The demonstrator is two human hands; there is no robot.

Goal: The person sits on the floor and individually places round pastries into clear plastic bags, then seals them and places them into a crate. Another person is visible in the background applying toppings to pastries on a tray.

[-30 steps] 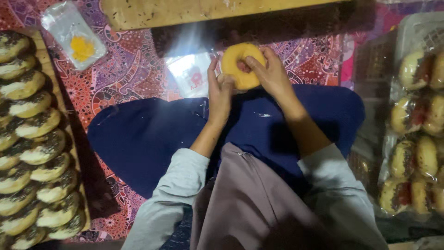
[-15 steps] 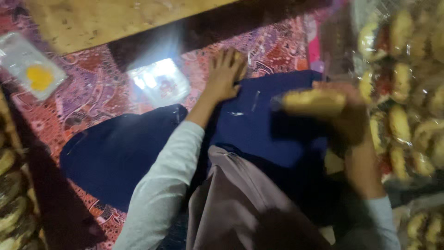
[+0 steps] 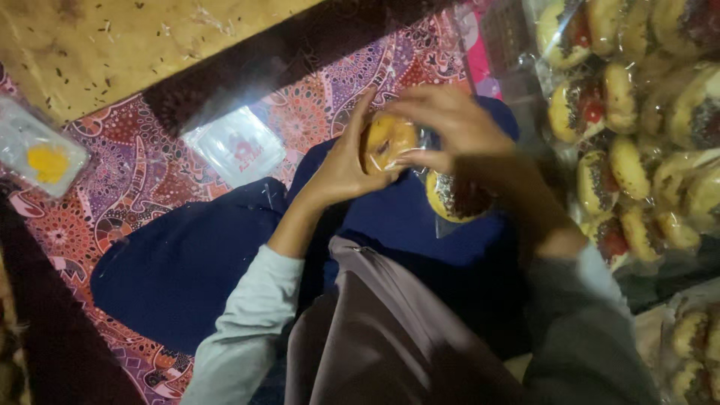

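Holding a round, golden doughnut [image 3: 388,141] in crinkly clear wrap, I have it between both hands above my lap. My left hand [image 3: 341,165] cups its left side with fingers curled round it; my right hand [image 3: 450,124] pinches the wrap from above and the right. Just below it, a second wrapped doughnut [image 3: 454,199], dark with sprinkles, lies on my blue-clad lap. Glossy bagged doughnuts [image 3: 637,112] pile up to the right. A flat clear packet [image 3: 236,146] lies on the patterned red cloth [image 3: 112,195] to the left.
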